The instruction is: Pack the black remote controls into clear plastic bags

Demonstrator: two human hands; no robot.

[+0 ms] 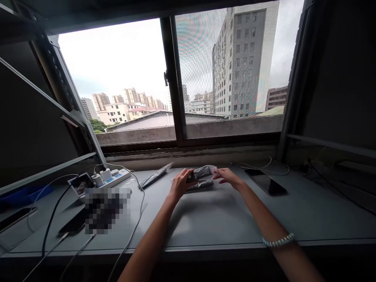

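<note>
Two hands are holding one wrapped dark item near the rear middle of the worktop. The fingers of the left hand are gripping its left end; the fingers of the right hand are pinching the clear plastic narrowly at its right end. A second wrapped item is lying directly below; contact between the two is not showing clearly. A pale green bracelet is encircling the right forearm. To the right, a black phone is lying flat on the worktop. To the left, a longer wrapped item is resting apart from the hands; farther left, a white power strip is carrying plugged-in chargers. Behind the worktop, a window is facing buildings.
</note>
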